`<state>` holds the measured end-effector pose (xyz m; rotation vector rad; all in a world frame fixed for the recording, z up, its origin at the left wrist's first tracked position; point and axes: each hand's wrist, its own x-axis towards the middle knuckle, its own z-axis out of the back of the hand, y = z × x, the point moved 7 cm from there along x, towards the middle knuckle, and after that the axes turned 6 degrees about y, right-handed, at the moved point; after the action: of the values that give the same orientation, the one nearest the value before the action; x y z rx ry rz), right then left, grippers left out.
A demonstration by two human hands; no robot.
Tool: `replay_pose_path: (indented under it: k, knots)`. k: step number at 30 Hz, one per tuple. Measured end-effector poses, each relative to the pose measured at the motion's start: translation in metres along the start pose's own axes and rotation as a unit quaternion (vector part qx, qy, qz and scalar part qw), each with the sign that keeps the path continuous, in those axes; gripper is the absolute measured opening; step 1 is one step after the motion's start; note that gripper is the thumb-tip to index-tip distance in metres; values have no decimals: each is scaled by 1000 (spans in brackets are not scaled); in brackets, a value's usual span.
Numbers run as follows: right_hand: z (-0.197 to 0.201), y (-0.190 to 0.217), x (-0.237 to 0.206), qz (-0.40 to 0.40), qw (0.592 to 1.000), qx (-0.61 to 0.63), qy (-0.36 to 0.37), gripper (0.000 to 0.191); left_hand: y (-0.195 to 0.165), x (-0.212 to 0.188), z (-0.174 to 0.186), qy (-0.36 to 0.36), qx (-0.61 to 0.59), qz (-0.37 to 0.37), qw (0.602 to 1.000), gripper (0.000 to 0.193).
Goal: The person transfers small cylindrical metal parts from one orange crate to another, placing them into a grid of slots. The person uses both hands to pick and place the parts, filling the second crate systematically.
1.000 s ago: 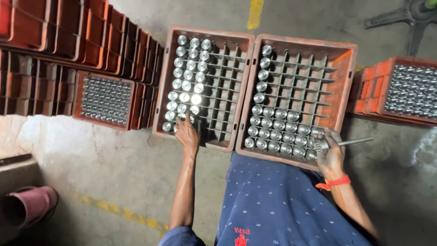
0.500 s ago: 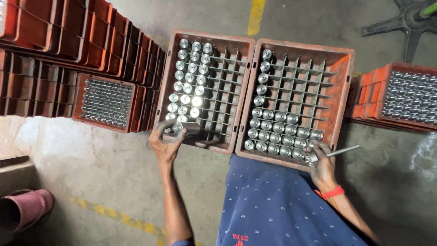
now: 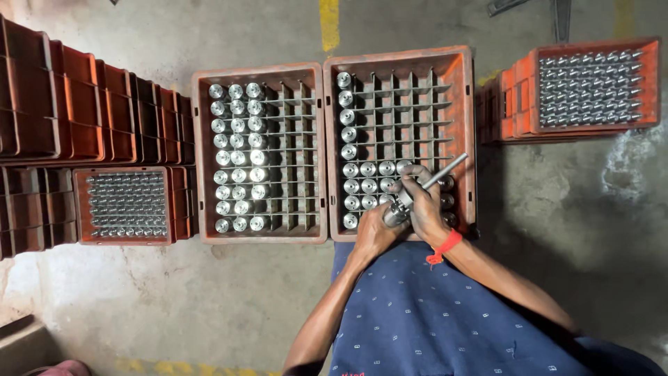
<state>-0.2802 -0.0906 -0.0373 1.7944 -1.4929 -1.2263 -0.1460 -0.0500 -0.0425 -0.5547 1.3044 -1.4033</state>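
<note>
Two brown crates with grid dividers stand side by side on the floor. The left crate (image 3: 316, 150) holds three columns of shiny metal cylinders (image 3: 239, 157). The right crate (image 3: 467, 125) has one column and a few bottom rows filled. Both hands meet over the near edge of the right crate. My left hand (image 3: 374, 233) grips a metal cylinder (image 3: 394, 214). My right hand (image 3: 422, 200), with a red band at the wrist, holds a thin metal rod (image 3: 445, 170) set against that cylinder.
An orange crate (image 3: 650, 83) full of metal parts stands at the right. Another full crate (image 3: 80, 205) sits at the left, beside stacks of brown crates (image 3: 76, 104). The floor is bare concrete with yellow paint marks (image 3: 330, 24). My blue patterned garment (image 3: 431, 320) fills the near foreground.
My left hand left the left crate with a cylinder and moved right to meet my right hand. The right hand brought the rod inward to the cylinder. The view shifted.
</note>
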Motion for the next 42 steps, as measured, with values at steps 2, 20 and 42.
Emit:
replay_pose_path:
  k: [2,20,42]
  knots:
    - [-3,6,-4,4,999,-6,34,11,-3,3,-9,68,-18,32,997,35]
    - [59,-23,5,-92,995,26,25,21,-3,31,-43,206,-43,50,976,56]
    - [172,5,-5,4,985,112,-134,15,46,-5,96,-255,183,-165,935,37]
